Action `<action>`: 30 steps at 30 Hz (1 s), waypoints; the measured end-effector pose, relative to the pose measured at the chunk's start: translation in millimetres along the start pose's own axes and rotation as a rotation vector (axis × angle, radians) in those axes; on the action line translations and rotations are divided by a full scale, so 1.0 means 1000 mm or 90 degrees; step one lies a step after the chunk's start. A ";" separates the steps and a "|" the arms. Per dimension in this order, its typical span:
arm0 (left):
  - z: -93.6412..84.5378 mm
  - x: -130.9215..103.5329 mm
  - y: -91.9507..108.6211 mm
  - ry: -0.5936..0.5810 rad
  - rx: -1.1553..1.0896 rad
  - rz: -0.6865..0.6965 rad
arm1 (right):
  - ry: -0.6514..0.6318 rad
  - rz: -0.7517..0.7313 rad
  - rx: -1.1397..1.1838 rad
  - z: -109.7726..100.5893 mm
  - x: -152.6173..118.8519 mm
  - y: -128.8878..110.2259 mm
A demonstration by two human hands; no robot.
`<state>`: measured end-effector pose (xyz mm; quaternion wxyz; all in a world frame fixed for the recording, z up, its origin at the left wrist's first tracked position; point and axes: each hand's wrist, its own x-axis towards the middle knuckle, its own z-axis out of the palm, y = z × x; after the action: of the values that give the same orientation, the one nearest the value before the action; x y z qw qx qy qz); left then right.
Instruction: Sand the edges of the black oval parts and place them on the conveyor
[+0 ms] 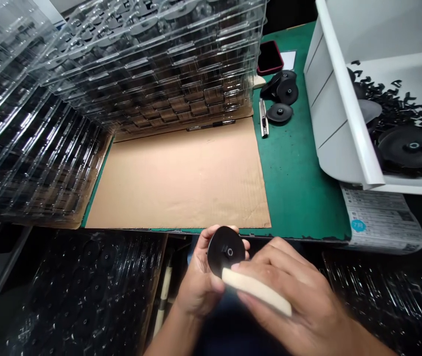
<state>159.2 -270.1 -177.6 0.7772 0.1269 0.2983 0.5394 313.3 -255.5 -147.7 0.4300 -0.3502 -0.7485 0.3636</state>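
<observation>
My left hand [199, 277] is closed around the edge of a round black plastic disc [223, 244], which has a small ring near its middle and is tilted toward me. Between the thumb and fingers of my right hand [296, 291] is a cream-coloured foam pad [257, 289]. The pad's tip overlaps the lower edge of the disc; whether it presses on it I cannot tell. Both hands are just off the front edge of the table. My right hand is slightly blurred.
Stacked clear trays [151, 74] stand along the back and left of the cardboard sheet [181, 183]. On the green mat [292, 188] lie a box cutter [263, 118] and several black discs [279, 113]. A white bin [352, 113] of small black parts stands right.
</observation>
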 end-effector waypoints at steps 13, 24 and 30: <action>-0.008 -0.002 -0.004 0.025 0.035 -0.019 | -0.002 0.020 -0.018 0.001 0.005 0.001; -0.010 0.001 0.002 0.074 0.039 -0.051 | -0.065 0.027 -0.019 0.002 0.000 0.000; -0.014 0.002 -0.007 0.057 0.028 -0.065 | -0.110 0.029 -0.096 -0.010 -0.008 0.002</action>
<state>156.4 -272.8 -193.4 0.7868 0.1046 0.3507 0.4971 326.2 -259.0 -148.7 0.3278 -0.3656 -0.8001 0.3446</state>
